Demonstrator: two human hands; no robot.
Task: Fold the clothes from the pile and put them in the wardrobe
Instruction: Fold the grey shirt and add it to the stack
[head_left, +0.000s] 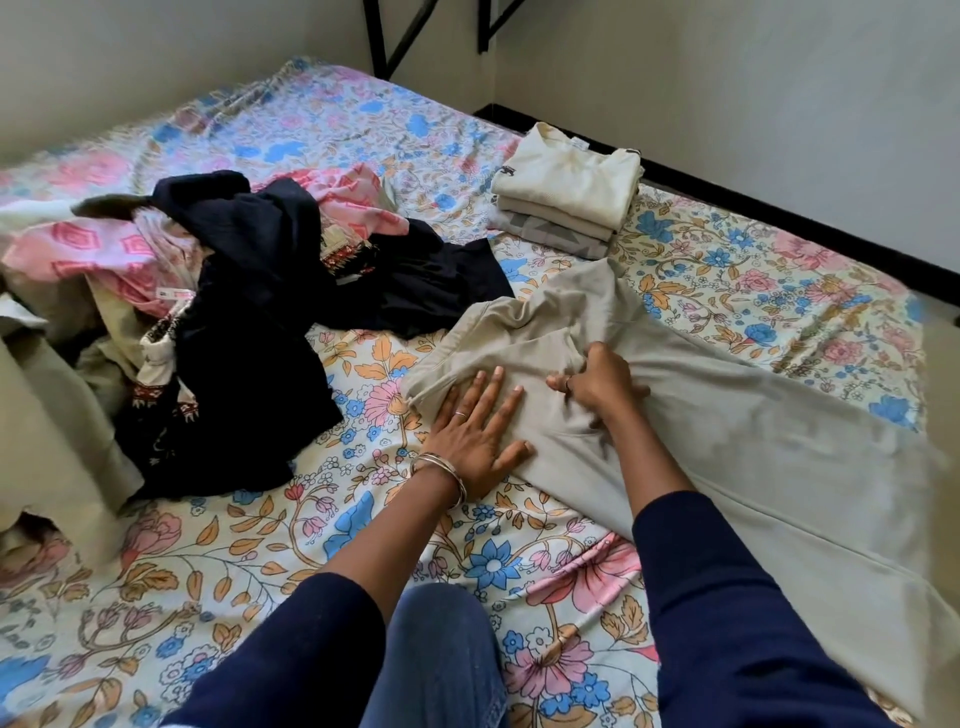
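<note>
R hand (597, 384) fingers (558, 383) buried in beige garment (727, 441).

Pile (218, 312) left, folded stack (566, 192) behind – trousers (727, 441) right, on bed (260, 545)

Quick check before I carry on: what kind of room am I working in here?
Most likely a bedroom: a bed with a floral sheet fills the view, an unfolded clothes pile lies on it, and a folded stack sits near the wall.

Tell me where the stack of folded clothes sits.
The folded stack lies on the floral bedsheet at upper right, near the wall, just beyond the beige garment.
</note>
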